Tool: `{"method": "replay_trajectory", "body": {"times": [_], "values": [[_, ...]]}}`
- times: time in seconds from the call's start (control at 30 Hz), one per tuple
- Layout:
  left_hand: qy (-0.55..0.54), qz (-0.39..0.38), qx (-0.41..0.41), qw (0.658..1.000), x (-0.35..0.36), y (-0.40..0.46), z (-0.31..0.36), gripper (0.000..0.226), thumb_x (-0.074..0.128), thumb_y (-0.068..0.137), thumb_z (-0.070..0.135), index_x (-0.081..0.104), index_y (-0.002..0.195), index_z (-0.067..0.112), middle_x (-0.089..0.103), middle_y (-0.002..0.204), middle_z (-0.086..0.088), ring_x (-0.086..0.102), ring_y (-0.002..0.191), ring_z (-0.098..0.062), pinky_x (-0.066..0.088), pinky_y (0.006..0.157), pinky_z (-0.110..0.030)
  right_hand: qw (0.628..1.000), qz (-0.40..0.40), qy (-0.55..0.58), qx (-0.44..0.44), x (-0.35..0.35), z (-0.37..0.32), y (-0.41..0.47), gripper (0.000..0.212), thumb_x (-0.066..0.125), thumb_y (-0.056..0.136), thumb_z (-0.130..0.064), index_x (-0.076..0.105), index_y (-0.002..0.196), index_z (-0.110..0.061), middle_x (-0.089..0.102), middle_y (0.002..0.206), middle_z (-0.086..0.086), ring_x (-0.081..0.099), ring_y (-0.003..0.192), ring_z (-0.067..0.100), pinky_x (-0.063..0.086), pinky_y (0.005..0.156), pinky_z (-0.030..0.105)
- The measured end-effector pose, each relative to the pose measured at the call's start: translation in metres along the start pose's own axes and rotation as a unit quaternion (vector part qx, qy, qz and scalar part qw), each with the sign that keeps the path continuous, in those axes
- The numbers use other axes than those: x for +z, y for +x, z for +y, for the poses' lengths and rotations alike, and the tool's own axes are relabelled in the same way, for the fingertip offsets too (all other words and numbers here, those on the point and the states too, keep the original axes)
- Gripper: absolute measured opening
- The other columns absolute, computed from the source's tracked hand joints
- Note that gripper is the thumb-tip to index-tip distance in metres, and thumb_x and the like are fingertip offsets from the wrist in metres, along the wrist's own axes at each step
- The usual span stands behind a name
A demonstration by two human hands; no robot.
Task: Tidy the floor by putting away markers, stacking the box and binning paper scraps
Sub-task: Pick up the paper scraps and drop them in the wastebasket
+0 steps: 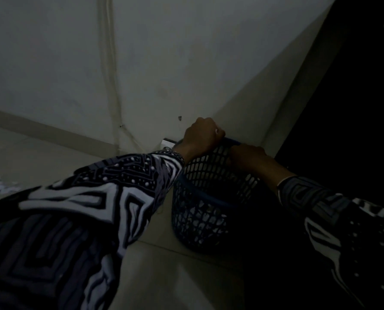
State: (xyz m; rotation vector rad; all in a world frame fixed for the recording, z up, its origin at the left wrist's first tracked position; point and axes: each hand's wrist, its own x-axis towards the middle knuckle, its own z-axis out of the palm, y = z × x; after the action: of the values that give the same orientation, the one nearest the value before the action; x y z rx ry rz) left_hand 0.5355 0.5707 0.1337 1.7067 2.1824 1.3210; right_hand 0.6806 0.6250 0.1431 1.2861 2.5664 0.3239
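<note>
Left hand (pixel 201 136) and right hand (pixel 247 156) grip the mesh bin (pixel 200 220) rim, tight in the wall corner.

Light: dim
Walls (pixel 52 63): pale, meeting at a corner
Floor (pixel 175 276): pale tiles
Right: dark door (pixel 354 108)
Cable (pixel 110 63): down wall

Dark mesh bin (pixel 200 211) tilted, paper scraps (pixel 0 184) on floor

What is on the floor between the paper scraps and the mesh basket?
In the head view, the person's patterned left sleeve crosses between the paper scraps and the basket, hiding most of that floor; the visible part looks bare.
</note>
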Motion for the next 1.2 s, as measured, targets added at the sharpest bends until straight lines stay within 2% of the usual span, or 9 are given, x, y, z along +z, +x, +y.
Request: {"method": "replay_trajectory", "body": {"times": [0.07,0.13,0.2,0.33,0.53,0.73,0.93,1.1,1.2], "values": [[0.01,0.001,0.005,1.0,0.004,0.002,0.002,0.046,0.053,0.092,0.027,0.029,0.054,0.017,0.061,0.081,-0.026,0.061,0.076,-0.037,0.03,0.05,-0.031,1.0,0.0,0.001,-0.006,-0.003,-0.001,-0.002,0.03,0.049,0.1,-0.042,0.05,0.081,-0.019,0.063,0.116,0.005,0.052,0.077,0.017,0.044,0.066,0.029],[0.009,0.008,0.01,1.0,0.005,0.005,0.006,0.046,0.053,0.092,0.027,0.029,0.054,0.018,0.061,0.079,-0.024,0.06,0.078,-0.037,0.03,0.051,-0.031,1.0,-0.019,0.003,-0.014,-0.005,-0.003,-0.003,0.037,0.045,0.101,-0.047,0.06,0.114,-0.016,0.059,0.128,0.005,0.059,0.1,0.022,0.051,0.082,0.033],[-0.001,0.01,0.018,1.0,0.005,0.008,0.011,0.047,0.053,0.092,0.026,0.028,0.053,0.018,0.055,0.067,-0.018,0.057,0.072,-0.033,0.022,0.048,-0.028,0.998,-0.058,-0.003,-0.024,-0.003,-0.004,-0.003,0.053,0.048,0.1,-0.048,0.047,0.142,-0.016,0.051,0.143,0.008,0.054,0.121,0.026,0.049,0.099,0.038],[0.004,0.026,0.025,0.999,-0.001,0.011,0.016,0.05,0.054,0.09,0.024,0.025,0.049,0.018,0.035,0.05,-0.003,0.031,0.049,-0.015,0.018,0.047,-0.027,0.993,-0.112,-0.012,-0.032,-0.002,-0.008,-0.003,0.078,0.059,0.094,-0.051,0.026,0.156,-0.017,0.032,0.157,0.012,0.04,0.138,0.031,0.039,0.11,0.041],[-0.011,0.012,0.041,0.999,-0.004,0.008,0.005,0.045,0.05,0.088,0.027,0.027,0.05,0.019,0.037,0.051,-0.004,0.045,0.05,-0.021,0.026,0.052,-0.027,0.999,0.031,-0.014,-0.008,-0.005,-0.002,-0.01,0.027,0.046,0.104,-0.028,0.062,0.117,-0.01,0.062,0.121,0.01,0.062,0.103,0.027,0.047,0.074,0.031],[0.005,0.006,0.056,0.998,-0.006,0.009,0.003,0.046,0.048,0.091,0.024,0.023,0.053,0.019,0.032,0.054,-0.002,0.058,0.075,-0.039,0.033,0.049,-0.037,0.991,0.129,0.032,0.008,-0.005,0.0,-0.012,0.04,0.043,0.104,-0.037,0.048,0.072,-0.013,0.065,0.107,0.011,0.063,0.092,0.029,0.037,0.069,0.029],[0.039,-0.012,0.003,0.999,0.003,0.018,-0.002,0.033,0.047,0.093,0.039,0.054,0.072,0.015,0.056,0.074,-0.008,0.054,0.068,-0.025,0.044,0.065,-0.031,0.991,0.13,0.011,0.021,0.003,0.013,-0.012,0.04,0.044,0.101,-0.04,0.044,0.069,-0.017,0.067,0.104,0.01,0.063,0.087,0.028,0.037,0.07,0.029],[0.042,-0.042,0.077,0.995,0.008,0.019,-0.006,0.034,0.044,0.084,0.023,0.025,0.056,0.016,0.027,0.049,0.002,0.023,0.044,-0.008,0.021,0.052,-0.031,0.995,0.086,0.014,0.039,0.005,0.02,-0.009,0.031,0.05,0.099,-0.042,0.054,0.081,-0.017,0.065,0.105,0.007,0.059,0.085,0.025,0.042,0.075,0.031],[0.014,-0.04,0.059,0.997,0.014,0.02,-0.011,0.041,0.053,0.082,0.025,0.026,0.052,0.021,0.034,0.051,0.003,0.027,0.045,-0.008,0.024,0.048,-0.029,0.997,0.068,0.017,0.04,0.005,0.019,-0.006,0.03,0.052,0.099,-0.04,0.056,0.083,-0.015,0.066,0.105,0.006,0.059,0.085,0.024,0.042,0.075,0.03]]}}
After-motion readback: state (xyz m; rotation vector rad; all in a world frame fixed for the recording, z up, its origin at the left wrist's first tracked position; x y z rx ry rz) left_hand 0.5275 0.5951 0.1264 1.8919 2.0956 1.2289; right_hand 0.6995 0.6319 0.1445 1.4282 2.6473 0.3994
